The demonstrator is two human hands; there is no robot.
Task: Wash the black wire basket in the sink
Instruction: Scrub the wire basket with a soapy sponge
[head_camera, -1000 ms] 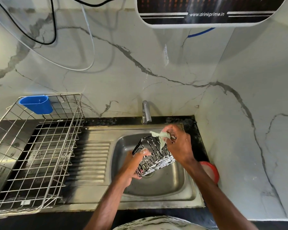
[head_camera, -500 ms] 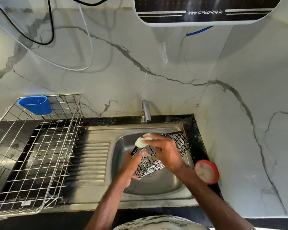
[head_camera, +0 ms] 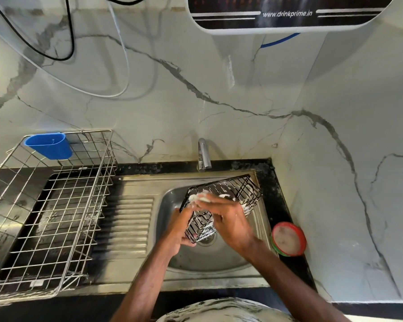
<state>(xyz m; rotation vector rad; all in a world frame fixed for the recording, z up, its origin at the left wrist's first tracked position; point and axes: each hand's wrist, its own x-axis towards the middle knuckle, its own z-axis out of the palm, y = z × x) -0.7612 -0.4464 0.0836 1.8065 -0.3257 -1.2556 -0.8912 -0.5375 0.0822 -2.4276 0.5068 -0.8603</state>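
Observation:
The black wire basket (head_camera: 240,190), streaked with white suds, is tilted above the steel sink (head_camera: 219,261). My left hand (head_camera: 178,231) grips its near left corner from below. My right hand (head_camera: 228,219) reaches over the basket and holds a pale soapy scrubber (head_camera: 203,197) against the wires at the basket's left end. The scrubber is partly hidden by my fingers and blurred.
The tap (head_camera: 204,154) stands behind the sink, with no water running. A red-rimmed round soap dish (head_camera: 288,238) sits on the black counter to the right. A large steel dish rack (head_camera: 49,205) with a blue cup (head_camera: 49,145) fills the left drainboard.
My right hand has carried the scrubber from the basket's far right edge across to its left end. The basket has turned, so its open side now shows more toward the back right.

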